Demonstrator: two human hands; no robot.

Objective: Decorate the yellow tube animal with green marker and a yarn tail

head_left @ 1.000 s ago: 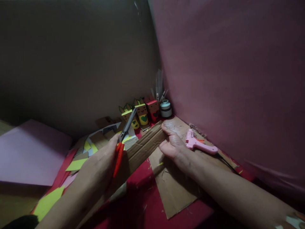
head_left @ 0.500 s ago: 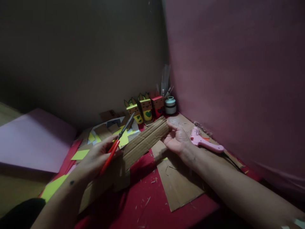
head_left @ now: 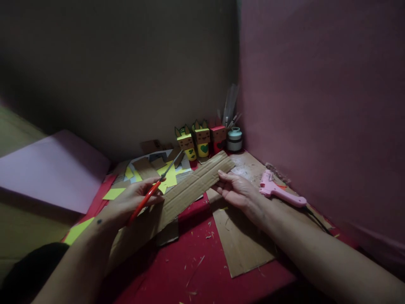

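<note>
A pair of red-handled scissors is held in my left hand, with the blades pointing up and away. Slanting across the middle is a long cardboard strip with crease lines along it. My right hand pinches its right edge near the far end, thumb on top and fingers beneath. The strip's near end passes under my left hand and forearm; whether those fingers also touch it I cannot tell. A flat cardboard piece lies on the red table below my right hand.
A pink glue gun rests at the right. Box-headed paper figures stand at the back beside a pale green jar. Yellow paper and cardboard scraps lie at the left back. A pink wall borders the right.
My view has turned slightly left, so the scene sits further right. My right hand has slid its grip a little back from the strip's far end. The scissors stay in my left hand.
</note>
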